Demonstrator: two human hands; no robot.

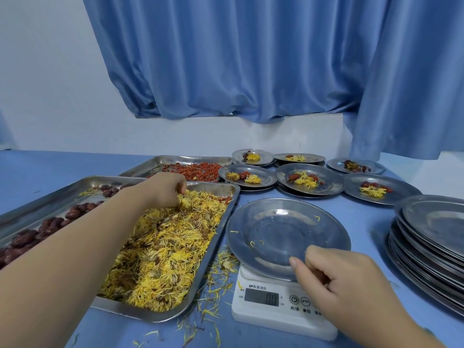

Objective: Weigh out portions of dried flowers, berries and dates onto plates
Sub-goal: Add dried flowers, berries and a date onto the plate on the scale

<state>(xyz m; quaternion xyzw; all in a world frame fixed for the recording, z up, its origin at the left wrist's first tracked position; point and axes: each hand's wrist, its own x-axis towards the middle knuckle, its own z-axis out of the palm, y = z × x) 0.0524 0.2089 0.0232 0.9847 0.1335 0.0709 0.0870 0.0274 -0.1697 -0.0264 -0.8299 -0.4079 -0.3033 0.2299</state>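
the left hand (pixel 163 189) reaches over to the far end of the steel tray (pixel 221 237) of dried yellow flowers (pixel 163 252), its fingertips pinching a small tuft of the petals just above the heap. the right hand (pixel 344 275) sits at the near rim of the round steel plate (pixel 276 232) that stands on the white kitchen scale (pixel 273 305), thumb over the rim and fingers curled under; whether it grips the plate or something small i cannot tell. only a few stray petals lie on that plate. left of the flower tray, a second tray (pixel 50 194) holds dark red dates (pixel 50 224); behind both, a third tray (pixel 160 160) holds red berries (pixel 193 170). six filled plates (pixel 308 179), each with flowers, berries and a date, stand in two rows beyond the scale. a stack of steel plates (pixel 431 247) rises at the right. loose petals (pixel 216 285) litter the blue table (pixel 364 212) between the flower tray and the scale. a blue curtain (pixel 251 59) hangs behind.
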